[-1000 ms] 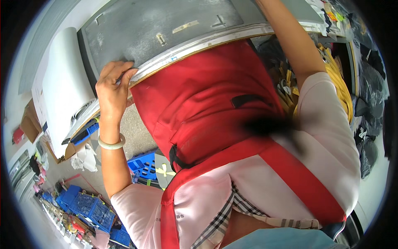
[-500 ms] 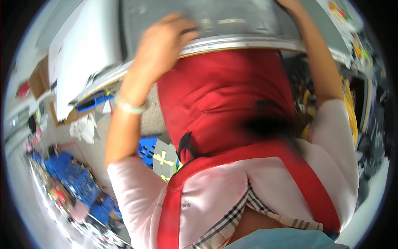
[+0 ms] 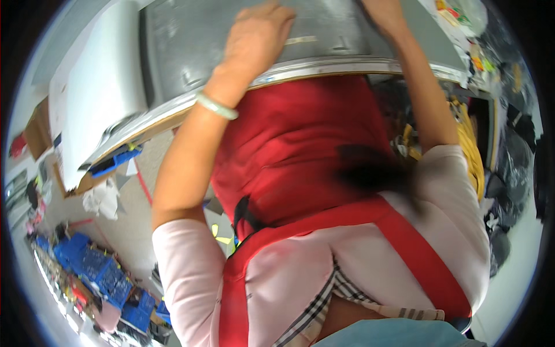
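A dark grey sheet [image 3: 196, 43], flat and shiny, covers the worktable in front of me. My left hand [image 3: 257, 37] is over it near the upper edge of the view, with its fingers bent and drawn together. Whatever may be between those fingers is hidden. A pale bangle [image 3: 217, 107] circles the left wrist. Farther right, my right hand [image 3: 386, 14] reaches over the same sheet, and the top of the view cuts off its fingers. A short pale strip [image 3: 302, 40] lies on the sheet between the two hands.
The table's pale front edge [image 3: 324, 66] runs just before my red apron [image 3: 300, 127]. A curled whitish sheet [image 3: 110, 69] lies at the left. Blue crates [image 3: 95, 263] stand on the floor lower left. Clear and dark plastic bags [image 3: 511, 156] crowd the right side.
My left hand has moved up and right, farther over the grey sheet. The view has shifted slightly, so the table and right arm appear farther left.
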`<control>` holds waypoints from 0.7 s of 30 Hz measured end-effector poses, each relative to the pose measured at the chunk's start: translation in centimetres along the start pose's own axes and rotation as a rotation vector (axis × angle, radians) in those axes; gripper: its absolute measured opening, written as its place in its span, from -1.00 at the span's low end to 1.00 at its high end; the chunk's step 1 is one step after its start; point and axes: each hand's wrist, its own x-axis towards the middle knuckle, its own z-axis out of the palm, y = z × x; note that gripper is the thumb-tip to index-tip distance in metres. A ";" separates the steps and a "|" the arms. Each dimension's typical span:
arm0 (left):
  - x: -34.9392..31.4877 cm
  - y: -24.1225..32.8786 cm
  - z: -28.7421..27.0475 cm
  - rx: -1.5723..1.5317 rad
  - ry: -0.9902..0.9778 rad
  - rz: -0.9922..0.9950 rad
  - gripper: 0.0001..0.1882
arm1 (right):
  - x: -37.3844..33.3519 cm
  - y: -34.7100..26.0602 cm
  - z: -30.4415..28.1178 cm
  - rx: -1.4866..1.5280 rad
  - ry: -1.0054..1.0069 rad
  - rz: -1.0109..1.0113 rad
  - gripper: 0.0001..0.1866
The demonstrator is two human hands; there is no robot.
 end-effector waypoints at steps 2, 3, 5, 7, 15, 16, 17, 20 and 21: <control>0.1 0.3 0.0 0.036 -0.010 -0.007 -0.84 | -3.1 -1.7 -1.3 0.274 -0.291 0.213 -0.78; 0.1 0.4 -0.2 0.104 -0.037 -0.027 -0.82 | -4.7 -2.6 -2.2 0.258 -0.290 0.219 -0.78; 0.3 0.7 -0.3 0.117 -0.036 -0.016 -0.77 | -7.7 -4.3 -3.4 -0.107 -0.407 0.082 -0.75; 0.3 1.0 -0.4 0.152 -0.090 -0.085 -0.74 | -9.0 -5.4 -3.5 -0.130 -0.411 0.056 -0.77; 0.4 1.3 -0.9 0.143 -0.138 -0.129 -0.72 | -9.0 -7.0 -1.9 -0.253 -0.437 -0.254 -0.79; 0.4 1.2 -0.9 0.134 -0.134 -0.127 -0.72 | -8.9 -7.0 -2.2 -0.284 -0.447 -0.251 -0.79; 0.4 1.2 -0.9 0.123 -0.128 -0.124 -0.72 | -8.9 -6.9 -2.4 -0.316 -0.456 -0.249 -0.78; 0.4 1.2 -0.8 0.138 -0.129 -0.125 -0.72 | -8.8 -6.6 -3.1 -0.299 -0.512 0.084 -0.75; 0.5 1.2 -0.8 0.137 -0.127 -0.127 -0.72 | -8.8 -6.5 -3.2 -0.301 -0.514 0.083 -0.75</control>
